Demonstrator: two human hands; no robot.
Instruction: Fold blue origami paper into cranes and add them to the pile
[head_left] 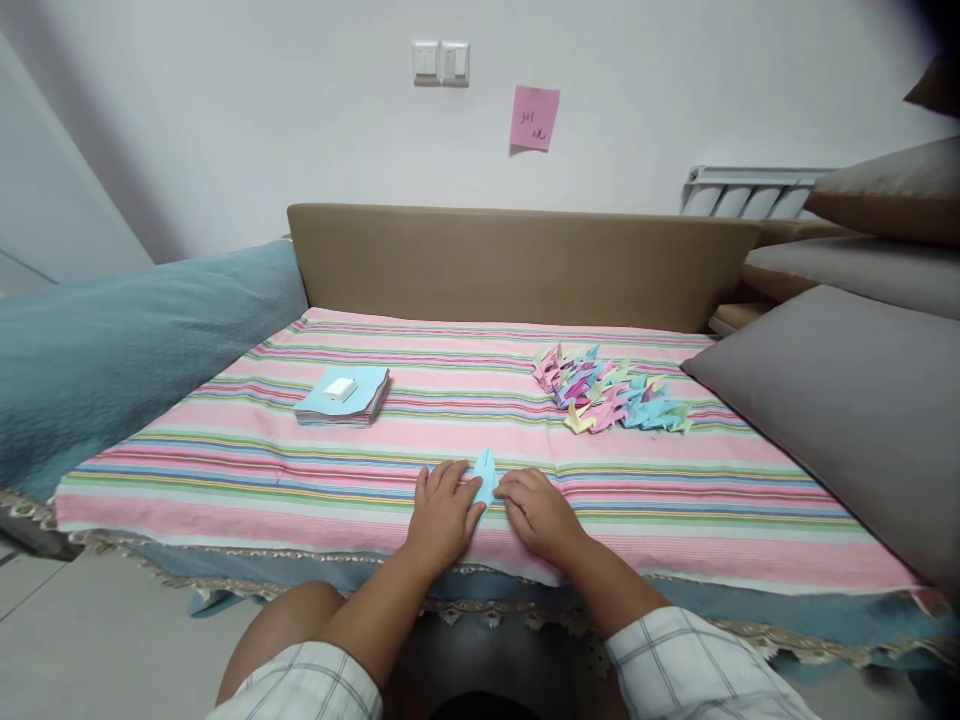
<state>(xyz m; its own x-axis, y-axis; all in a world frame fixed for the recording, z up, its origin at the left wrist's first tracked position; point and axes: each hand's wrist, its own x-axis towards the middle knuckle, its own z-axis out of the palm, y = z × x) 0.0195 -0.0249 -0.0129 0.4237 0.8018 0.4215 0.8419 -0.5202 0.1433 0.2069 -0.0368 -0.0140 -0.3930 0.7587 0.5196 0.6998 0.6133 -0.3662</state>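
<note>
My left hand (444, 515) lies low at 9 o'clock from the little blue paper (487, 475), fingers a bit spread, with the pointer tip and thumb on its left side. My right hand (541, 512) is at 3 o'clock, fingers curled, the tips touching the right edge. I can't tell if that thumb is pinching underneath.

The paper is right in front of me at 12 o'clock, folded long and thin, with one point facing away and a line down its middle. I think the best way is to let my left hand keep it from sliding, while my right fingers line up the edge with that line. I should press softly first, then rub hard, so the fold is sharp. If I pull too much, the thin point could bend or tear.

The striped cloth (225, 480) under it looks soft, so I guess I need to push extra hard. Farther out, at 10 o'clock, is a paper stack (367, 408) with a white block (340, 389) on top. Between 1 and 2 o'clock is a pile of folded paper shapes (600, 393), and past it, near 3 o'clock, a big grey cushion (817, 420)
</note>
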